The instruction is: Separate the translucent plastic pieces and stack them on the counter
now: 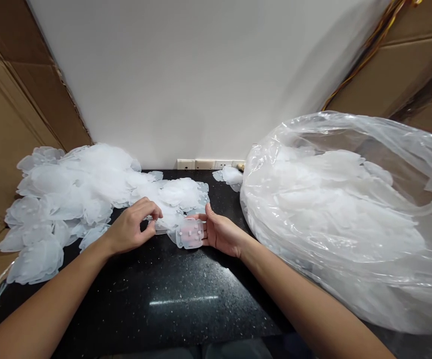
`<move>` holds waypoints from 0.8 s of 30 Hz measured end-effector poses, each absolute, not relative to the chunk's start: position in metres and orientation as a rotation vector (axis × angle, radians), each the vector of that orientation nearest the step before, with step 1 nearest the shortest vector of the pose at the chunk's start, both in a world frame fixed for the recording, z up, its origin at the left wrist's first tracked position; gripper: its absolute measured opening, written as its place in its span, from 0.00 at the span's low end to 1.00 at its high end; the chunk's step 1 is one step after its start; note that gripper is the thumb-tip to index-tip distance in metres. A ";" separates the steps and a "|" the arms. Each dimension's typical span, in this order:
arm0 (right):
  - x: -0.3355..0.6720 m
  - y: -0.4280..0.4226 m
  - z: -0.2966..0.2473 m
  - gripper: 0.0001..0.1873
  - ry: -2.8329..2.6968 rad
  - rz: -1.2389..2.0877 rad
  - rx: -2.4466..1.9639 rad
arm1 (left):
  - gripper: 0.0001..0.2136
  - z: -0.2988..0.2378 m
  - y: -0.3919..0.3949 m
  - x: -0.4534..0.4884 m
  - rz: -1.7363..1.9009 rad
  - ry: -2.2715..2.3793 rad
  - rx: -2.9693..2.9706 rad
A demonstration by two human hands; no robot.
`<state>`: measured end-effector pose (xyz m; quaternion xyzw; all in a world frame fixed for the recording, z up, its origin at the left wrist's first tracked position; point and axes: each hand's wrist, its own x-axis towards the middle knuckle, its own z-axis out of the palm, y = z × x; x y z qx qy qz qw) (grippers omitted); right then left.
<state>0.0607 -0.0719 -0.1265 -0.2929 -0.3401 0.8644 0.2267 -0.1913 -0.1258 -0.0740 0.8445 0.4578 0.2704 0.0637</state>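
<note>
A person works at a black, speckled counter (178, 314), seen from where I stand in the room, both forearms bare. The right hand (221, 233) is turned palm inward, thumb raised clear of the fingers, with a translucent, studded piece (190, 233) lying across those fingers, which show pink through it; whether that grip clasps the piece or merely backs it, I cannot tell. The left hand (135, 227) is curled just beside a low pile of similar pieces (180, 194), its grip loose, a gap showing between thumb and forefinger. To the left, a larger heap of whitish pieces (77, 184) spreads toward a cardboard panel (10, 109). To the right bulges a clear plastic bag (320, 117), more white pieces (343, 204) visible inside. A small cluster (231, 177) lies between bag and low pile, near a row of sockets (204, 164) at the foot of a pale wall (201, 75). Yellowish wires (372, 50) run along the wall's right edge.
</note>
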 end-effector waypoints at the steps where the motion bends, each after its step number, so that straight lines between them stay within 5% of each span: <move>1: 0.061 -0.072 -0.127 0.34 -0.935 2.384 -0.806 | 0.05 -0.074 -0.126 -0.191 0.850 1.371 2.545; 13: 0.061 -0.074 -0.127 0.31 -0.948 2.351 -0.796 | 0.10 -0.056 -0.133 -0.185 0.151 1.182 2.244; 17: 0.055 -0.081 -0.125 0.23 -0.935 2.120 -0.738 | 0.03 -0.068 -0.135 -0.173 0.418 1.376 2.025; 21: 0.045 -0.095 -0.119 0.22 -0.935 1.947 -0.660 | 0.23 -0.094 -0.142 -0.148 0.886 1.432 1.436; 24: 0.040 -0.105 -0.116 0.23 -0.971 1.928 -0.621 | 0.25 -0.105 -0.146 -0.134 0.941 1.283 1.218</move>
